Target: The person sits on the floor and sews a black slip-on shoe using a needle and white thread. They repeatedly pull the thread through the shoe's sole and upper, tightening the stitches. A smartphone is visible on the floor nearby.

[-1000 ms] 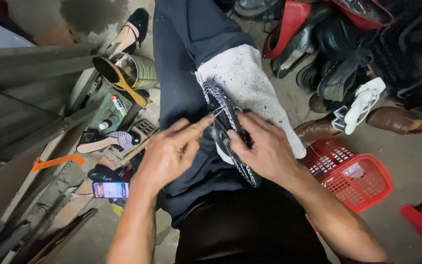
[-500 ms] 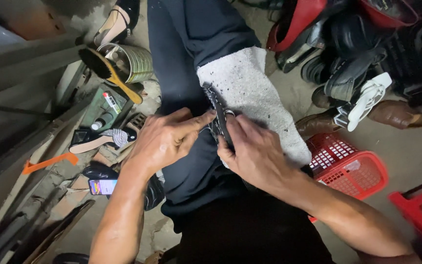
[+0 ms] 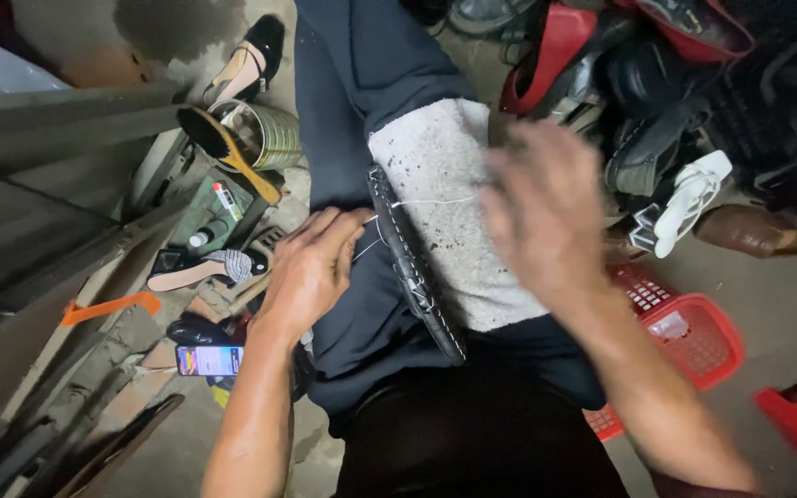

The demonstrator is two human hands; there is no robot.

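The sole (image 3: 414,267), a dark strip with pale stitch marks along its edge, lies on edge across the person's lap, against the near side of the grey cloth (image 3: 445,212) spread over the right thigh. A white thread (image 3: 426,201) runs from it, taut, across the cloth toward the right hand (image 3: 546,207). Half a second ago both hands were bunched together over the sole; now the right hand has drawn away up and to the right, over the far end of the cloth (it is blurred with motion, so I cannot tell whether its fingers are pinched on the thread or loose). The left hand (image 3: 311,267) has stayed at the sole's left edge, fingers curled and clenched on the thread end there, touching the sole. Further out, on the floor to the left, lie a tin (image 3: 269,134) with a brush (image 3: 228,152) across it, a phone (image 3: 208,360) with a lit screen and a sandal (image 3: 200,269). To the right sits a red basket (image 3: 694,332), and beyond it a heap of shoes (image 3: 675,101).
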